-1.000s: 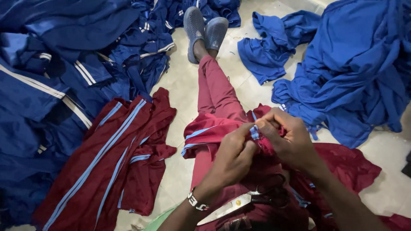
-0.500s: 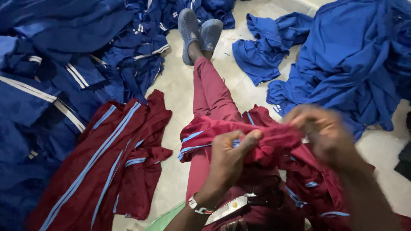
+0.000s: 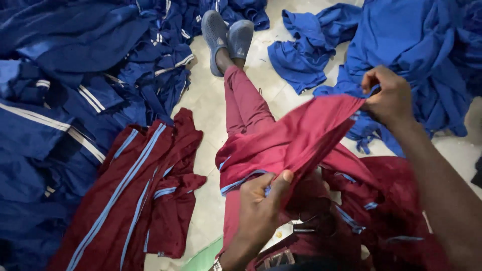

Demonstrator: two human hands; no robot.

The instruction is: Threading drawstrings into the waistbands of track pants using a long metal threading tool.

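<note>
I sit on the floor with my legs stretched out, in maroon trousers and grey shoes. A maroon garment with light blue trim is stretched across my lap between both hands. My left hand pinches its lower edge by the blue trim, thumb on top. My right hand grips the garment's other end, raised to the right above my lap. More maroon cloth is bunched on my lap under my right forearm.
A stack of flat maroon garments with blue stripes lies on the floor to my left. Dark blue garments are heaped at far left. Bright blue cloth is piled at right, a smaller heap beside my shoes. Pale tiled floor shows between.
My hands were close together on the bunched garment. My right hand has pulled up and to the right, drawing the garment out taut, while my left hand stays low at the trim.
</note>
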